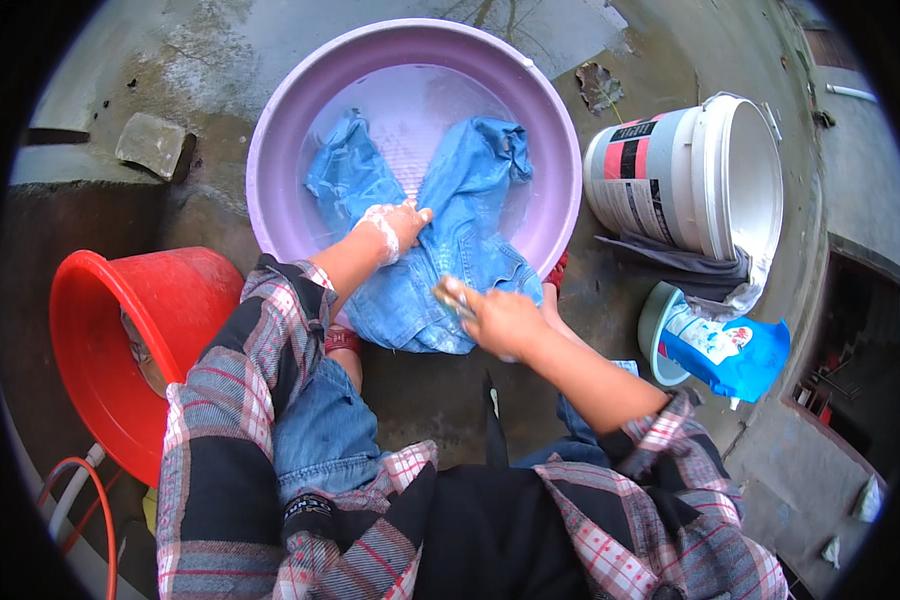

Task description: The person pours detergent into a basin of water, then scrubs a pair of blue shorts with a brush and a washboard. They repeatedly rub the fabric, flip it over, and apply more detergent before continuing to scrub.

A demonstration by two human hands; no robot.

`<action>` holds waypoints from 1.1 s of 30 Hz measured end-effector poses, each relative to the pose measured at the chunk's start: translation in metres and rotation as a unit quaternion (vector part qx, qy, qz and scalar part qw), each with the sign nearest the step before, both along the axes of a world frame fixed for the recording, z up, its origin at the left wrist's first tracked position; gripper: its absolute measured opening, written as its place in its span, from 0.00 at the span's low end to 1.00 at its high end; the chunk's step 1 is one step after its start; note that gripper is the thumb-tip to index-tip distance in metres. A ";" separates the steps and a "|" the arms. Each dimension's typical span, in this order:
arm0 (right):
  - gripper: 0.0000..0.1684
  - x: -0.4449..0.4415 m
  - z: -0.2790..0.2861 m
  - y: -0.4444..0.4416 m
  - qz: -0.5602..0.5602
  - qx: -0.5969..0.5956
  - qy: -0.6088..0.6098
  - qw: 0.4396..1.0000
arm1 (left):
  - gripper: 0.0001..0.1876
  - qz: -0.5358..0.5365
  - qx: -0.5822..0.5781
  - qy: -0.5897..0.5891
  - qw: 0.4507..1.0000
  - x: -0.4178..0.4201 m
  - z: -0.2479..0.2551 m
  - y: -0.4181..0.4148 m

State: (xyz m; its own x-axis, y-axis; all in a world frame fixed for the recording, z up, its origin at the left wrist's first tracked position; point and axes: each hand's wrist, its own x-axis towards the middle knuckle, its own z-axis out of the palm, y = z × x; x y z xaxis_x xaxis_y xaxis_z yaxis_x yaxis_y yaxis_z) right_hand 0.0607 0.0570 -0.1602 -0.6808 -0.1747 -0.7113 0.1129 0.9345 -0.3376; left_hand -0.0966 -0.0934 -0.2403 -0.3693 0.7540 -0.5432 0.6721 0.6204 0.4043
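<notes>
Wet light-blue denim trousers (457, 247) lie partly in the water of a purple plastic basin (270, 150), with their upper part draped over its near rim. My left hand (394, 229), with suds on its back, grips the denim near where the two legs part. My right hand (502, 319) holds a scrubbing brush (454, 294) over the near part of the trousers; the brush is slightly blurred, and whether its bristles touch the cloth is hard to tell.
A red plastic bucket (187, 281) lies tipped at the left. On the right, a white bucket (652, 180) lies on its side with dark cloth (667, 266) at its mouth, near a small green basin (651, 322) and a blue packet (750, 360). A stone block (150, 142) sits upper left.
</notes>
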 end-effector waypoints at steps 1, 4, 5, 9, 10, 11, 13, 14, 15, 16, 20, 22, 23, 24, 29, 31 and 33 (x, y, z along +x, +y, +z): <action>0.39 0.003 0.020 -0.001 -0.001 -0.015 -0.053 0.998 | 0.15 -0.020 -0.020 -0.001 1.000 -0.003 0.002 0.001; 0.38 0.011 0.031 0.004 0.001 -0.025 -0.037 0.999 | 0.10 0.051 0.047 0.026 0.997 -0.006 -0.011 -0.018; 0.37 0.002 0.028 0.009 -0.014 -0.032 -0.004 0.999 | 0.09 0.085 0.051 0.021 0.995 -0.011 -0.010 -0.021; 0.33 -0.038 -0.009 0.024 -0.136 0.010 0.104 0.985 | 0.11 0.104 0.106 0.155 0.977 -0.044 -0.001 -0.025; 0.36 -0.037 -0.012 0.017 -0.109 -0.016 0.099 0.989 | 0.12 0.112 0.091 0.146 0.979 -0.050 0.001 -0.024; 0.40 -0.029 -0.009 0.011 -0.092 0.026 0.013 0.995 | 0.12 0.112 0.082 0.145 0.980 -0.052 0.003 -0.022; 0.41 -0.010 0.014 0.003 -0.013 0.015 -0.008 1.000 | 0.13 0.115 0.059 0.138 0.982 -0.048 -0.002 -0.023; 0.41 0.007 0.014 0.005 -0.002 -0.022 -0.011 1.000 | 0.14 0.120 0.054 0.130 0.983 -0.046 -0.005 -0.027; 0.41 0.017 0.019 0.007 0.010 -0.056 -0.013 0.998 | 0.16 0.126 0.052 0.123 0.983 -0.044 -0.007 -0.029; 0.41 0.022 0.026 0.008 0.026 -0.027 -0.038 0.999 | 0.18 0.132 0.049 0.116 0.983 -0.042 -0.010 -0.031; 0.40 0.018 0.017 0.016 0.006 -0.036 -0.004 0.999 | 0.34 0.145 0.169 0.137 0.965 -0.008 0.004 -0.045; 0.39 0.007 0.013 0.023 -0.003 -0.041 -0.042 0.998 | 0.27 0.108 0.236 0.135 0.956 0.024 0.018 -0.056; 0.38 0.006 0.009 0.027 -0.005 -0.053 -0.035 0.998 | 0.23 0.072 0.267 0.089 0.957 0.042 0.024 -0.060; 0.36 0.002 0.008 0.025 -0.028 -0.083 0.009 0.996 | 0.21 0.027 0.300 0.030 0.953 0.061 0.027 -0.069; 0.30 -0.023 -0.010 -0.016 -0.032 -0.003 0.089 0.996 | 0.30 -0.152 0.208 -0.006 0.966 0.106 0.043 -0.078; 0.29 -0.037 -0.034 -0.014 -0.072 0.024 0.152 0.985 | 0.27 -0.167 0.209 0.012 0.964 0.108 0.036 -0.073; 0.28 -0.043 -0.042 -0.012 -0.123 0.047 0.162 0.978 | 0.25 -0.176 0.206 0.015 0.963 0.110 0.032 -0.068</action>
State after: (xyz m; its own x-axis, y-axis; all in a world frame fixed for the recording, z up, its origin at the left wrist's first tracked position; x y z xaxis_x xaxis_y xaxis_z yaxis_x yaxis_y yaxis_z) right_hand 0.0173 0.0454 -0.2022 -0.8862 0.0780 -0.4567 0.2391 0.9213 -0.3067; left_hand 0.0132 -0.1614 -0.2081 -0.0626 0.9843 -0.1653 0.8263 0.1440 0.5446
